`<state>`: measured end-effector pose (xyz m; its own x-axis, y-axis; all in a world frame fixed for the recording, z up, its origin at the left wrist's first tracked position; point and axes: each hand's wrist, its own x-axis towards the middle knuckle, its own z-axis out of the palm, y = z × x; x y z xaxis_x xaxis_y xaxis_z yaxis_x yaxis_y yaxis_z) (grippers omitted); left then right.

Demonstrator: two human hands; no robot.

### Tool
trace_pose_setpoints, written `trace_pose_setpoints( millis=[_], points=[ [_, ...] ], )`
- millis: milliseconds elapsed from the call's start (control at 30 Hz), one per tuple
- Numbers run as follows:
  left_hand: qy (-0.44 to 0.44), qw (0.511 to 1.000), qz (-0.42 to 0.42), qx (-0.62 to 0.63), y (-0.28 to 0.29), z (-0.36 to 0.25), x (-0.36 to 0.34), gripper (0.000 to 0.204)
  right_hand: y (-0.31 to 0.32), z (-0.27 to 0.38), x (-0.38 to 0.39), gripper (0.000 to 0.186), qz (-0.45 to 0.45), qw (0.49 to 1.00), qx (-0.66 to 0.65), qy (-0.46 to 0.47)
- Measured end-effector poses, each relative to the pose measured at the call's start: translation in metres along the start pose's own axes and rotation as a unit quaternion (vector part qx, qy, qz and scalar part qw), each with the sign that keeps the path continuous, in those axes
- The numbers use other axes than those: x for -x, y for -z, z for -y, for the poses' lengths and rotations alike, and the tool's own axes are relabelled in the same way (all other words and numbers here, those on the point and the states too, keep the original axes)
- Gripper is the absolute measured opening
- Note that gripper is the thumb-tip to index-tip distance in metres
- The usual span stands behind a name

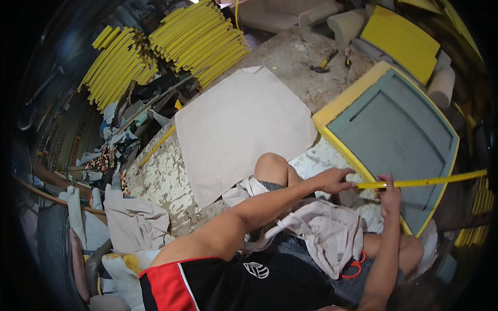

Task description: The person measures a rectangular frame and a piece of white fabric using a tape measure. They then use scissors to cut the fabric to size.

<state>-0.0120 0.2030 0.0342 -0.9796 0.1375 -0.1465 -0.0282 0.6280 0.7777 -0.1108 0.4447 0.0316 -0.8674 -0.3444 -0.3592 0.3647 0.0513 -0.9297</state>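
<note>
A yellow measuring tape (441,180) stretches to the right across the near part of a grey-green panel edged in yellow foam (397,137). Its end is pinched in the fingers of my left hand (334,181), just off the panel's left edge. My right hand (389,197) grips the tape a short way along, over the panel's near side. A crumpled pale cloth (329,233) lies over my lap. Scissors (353,269), showing orange-red handles, rest by it; their blades are hidden.
A large off-white cloth (244,122) is spread over the worn worktable (166,179). A hammer (324,61) and a small hand tool (347,58) lie at its far side. Stacks of yellow foam strips (197,36) stand behind. Fabric scraps (137,220) heap at the left.
</note>
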Motion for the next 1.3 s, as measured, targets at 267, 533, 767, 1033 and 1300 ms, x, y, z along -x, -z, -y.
trace_pose_setpoints(
  millis=[267, 533, 767, 1033, 1300],
  points=[
    [0.063, 0.986, -0.065, 0.140, -0.023, -0.038, 0.002, 0.073, -0.028, 0.003, 0.017, 0.041, 0.075, 0.995, 0.053, -0.025],
    [0.080, 0.985, -0.084, 0.126, -0.029, -0.033, -0.001, 0.076, -0.028, -0.017, 0.010, 0.029, 0.095, 0.994, 0.015, -0.059],
    [0.069, 0.990, -0.076, 0.101, -0.027, -0.029, 0.000, 0.077, -0.032, -0.013, 0.011, 0.027, 0.093, 0.993, 0.016, -0.068],
    [0.047, 0.992, -0.090, 0.077, -0.027, -0.026, -0.004, 0.076, -0.026, -0.034, -0.001, 0.028, 0.130, 0.985, 0.048, -0.103],
    [0.070, 0.990, -0.094, -0.083, -0.008, 0.007, -0.017, 0.072, -0.036, -0.024, 0.004, 0.030, 0.101, 0.979, 0.168, -0.061]
  ],
)
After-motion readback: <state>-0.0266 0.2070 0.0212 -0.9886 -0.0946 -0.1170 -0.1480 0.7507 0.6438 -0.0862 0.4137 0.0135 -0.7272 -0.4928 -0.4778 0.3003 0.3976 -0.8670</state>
